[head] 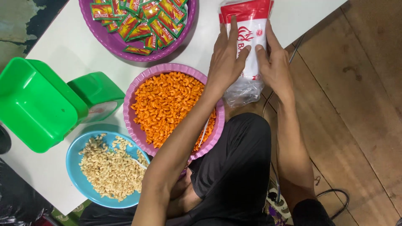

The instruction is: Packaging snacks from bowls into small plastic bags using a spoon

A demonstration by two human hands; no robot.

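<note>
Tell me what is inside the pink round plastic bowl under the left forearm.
The pink round plastic bowl is heaped with orange curved elbow-shaped snack pieces. A thin white utensil handle pokes out near the left forearm, which covers part of the heap and the utensil's head.

Orange macaroni bowl (138,90) – pale macaroni bowl (75,173) – green scale (42,104).

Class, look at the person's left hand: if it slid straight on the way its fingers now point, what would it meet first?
The left hand already lies on the red-and-white plastic packet, fingers pointing up the picture. Going on, it would likely only slide along the packet toward its red top; beyond that lies the picture's edge.
</note>
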